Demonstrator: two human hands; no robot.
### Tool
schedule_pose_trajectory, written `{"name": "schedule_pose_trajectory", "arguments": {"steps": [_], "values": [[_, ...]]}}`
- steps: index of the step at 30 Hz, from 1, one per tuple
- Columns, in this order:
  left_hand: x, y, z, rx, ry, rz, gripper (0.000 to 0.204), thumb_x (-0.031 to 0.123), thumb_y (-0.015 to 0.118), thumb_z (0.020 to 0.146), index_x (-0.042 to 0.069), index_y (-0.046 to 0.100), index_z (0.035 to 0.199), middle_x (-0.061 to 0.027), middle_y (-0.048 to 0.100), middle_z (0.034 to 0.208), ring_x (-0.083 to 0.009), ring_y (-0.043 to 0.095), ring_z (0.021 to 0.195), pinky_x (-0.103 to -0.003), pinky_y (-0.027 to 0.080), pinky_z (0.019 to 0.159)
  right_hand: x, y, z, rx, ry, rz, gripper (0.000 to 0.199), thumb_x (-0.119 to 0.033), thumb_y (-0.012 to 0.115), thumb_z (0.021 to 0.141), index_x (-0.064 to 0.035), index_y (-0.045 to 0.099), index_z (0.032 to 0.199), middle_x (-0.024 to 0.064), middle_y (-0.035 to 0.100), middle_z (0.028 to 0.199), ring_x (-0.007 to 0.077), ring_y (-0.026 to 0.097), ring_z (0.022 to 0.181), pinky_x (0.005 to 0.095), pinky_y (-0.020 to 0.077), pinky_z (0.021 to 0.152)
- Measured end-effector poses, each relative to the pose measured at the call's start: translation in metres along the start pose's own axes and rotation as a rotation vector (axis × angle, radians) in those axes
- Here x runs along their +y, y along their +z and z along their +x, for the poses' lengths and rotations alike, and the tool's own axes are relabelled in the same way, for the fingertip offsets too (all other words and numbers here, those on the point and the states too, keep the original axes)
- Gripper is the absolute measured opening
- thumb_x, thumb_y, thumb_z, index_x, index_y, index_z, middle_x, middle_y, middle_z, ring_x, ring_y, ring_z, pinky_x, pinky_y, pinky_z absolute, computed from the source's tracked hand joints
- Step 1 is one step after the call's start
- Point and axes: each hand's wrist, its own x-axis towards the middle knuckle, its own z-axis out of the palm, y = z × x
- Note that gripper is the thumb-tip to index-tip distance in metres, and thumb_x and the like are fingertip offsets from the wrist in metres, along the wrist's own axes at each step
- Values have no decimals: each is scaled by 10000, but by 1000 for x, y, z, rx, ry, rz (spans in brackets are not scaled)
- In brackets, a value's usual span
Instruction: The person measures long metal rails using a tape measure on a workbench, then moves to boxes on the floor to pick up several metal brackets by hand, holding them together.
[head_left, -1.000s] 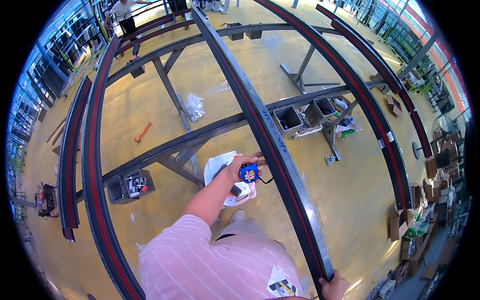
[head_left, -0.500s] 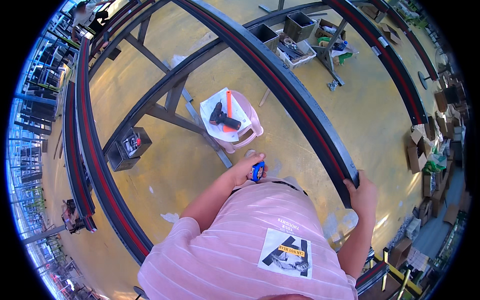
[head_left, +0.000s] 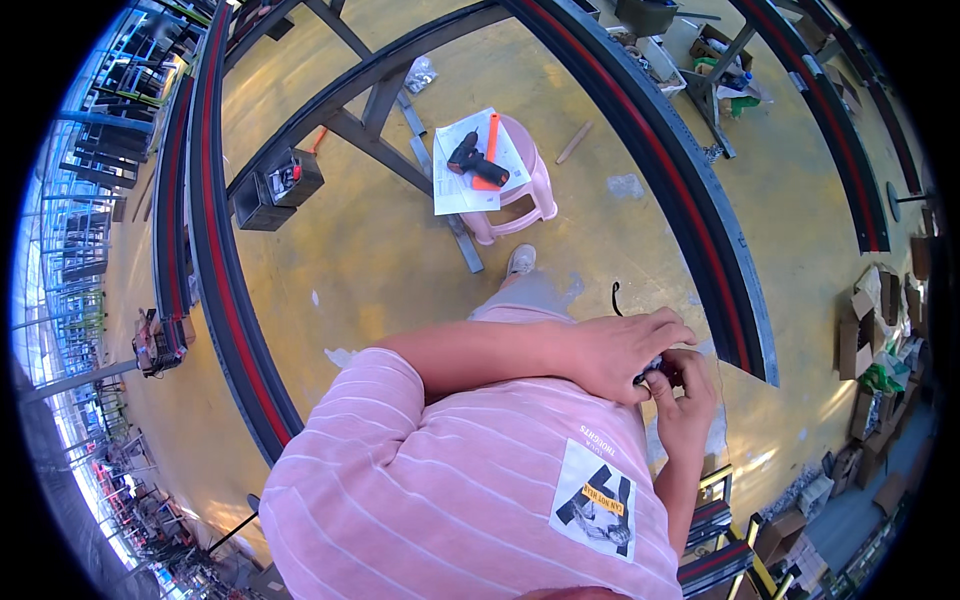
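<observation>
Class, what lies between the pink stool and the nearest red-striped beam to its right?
The head view shows a brown stick and a pale patch on the yellow floor.

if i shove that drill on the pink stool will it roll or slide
The drill probably won't roll, since it lies on its side. It may slide with the paper beneath it, and could nudge the orange bar its handle crosses.
</observation>
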Motion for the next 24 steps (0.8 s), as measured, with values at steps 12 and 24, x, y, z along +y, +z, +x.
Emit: {"name": "schedule_pose_trajectory", "arguments": {"steps": [12, 24], "values": [[-27, -68, 35, -129, 157, 246, 442, 245, 710, 777, 93, 579, 1171, -119, 600, 1049, -309, 600, 964, -433, 522, 793, -2, -19, -14, 253, 31, 292, 300, 13, 744, 766, -39, 518, 957, 75, 503, 933, 138, 468, 813, 244, 398, 687], [-118, -314, -3, 3, -167, 616, 227, 133, 634, 767, 105, 683, 987, -80, 619, 980, -259, 601, 964, -395, 505, 790, 15, -83, -18, 893, 353, 498, 358, -172, 631, 943, 11, 558, 1243, 91, 586, 1006, 133, 529, 797, 225, 435, 707]]}}
